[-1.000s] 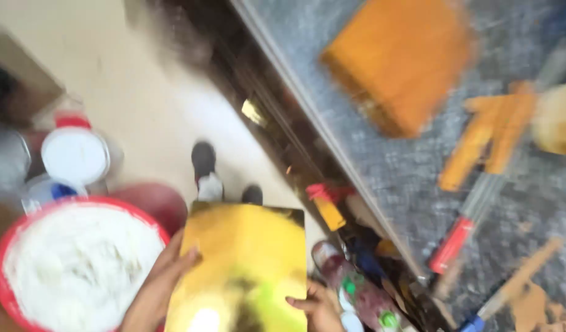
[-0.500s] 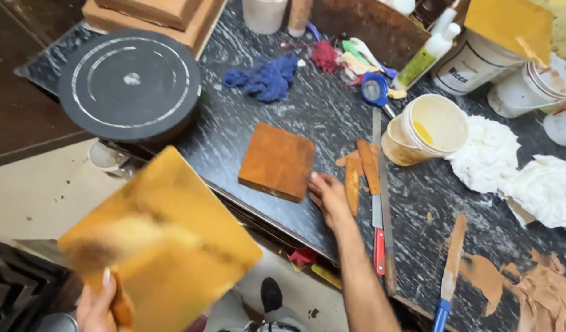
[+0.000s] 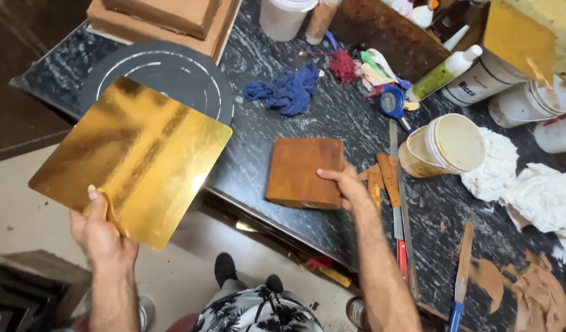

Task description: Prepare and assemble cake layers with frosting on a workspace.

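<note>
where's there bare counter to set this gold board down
Bare counter lies between the black turntable, the blue rag and the brown block under the right hand. Right of the block, knives, tubs and white cloths crowd it.

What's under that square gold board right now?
The square gold board, held up by the left hand, covers part of the round black turntable on the dark stone counter; anything else beneath is hidden.
</note>
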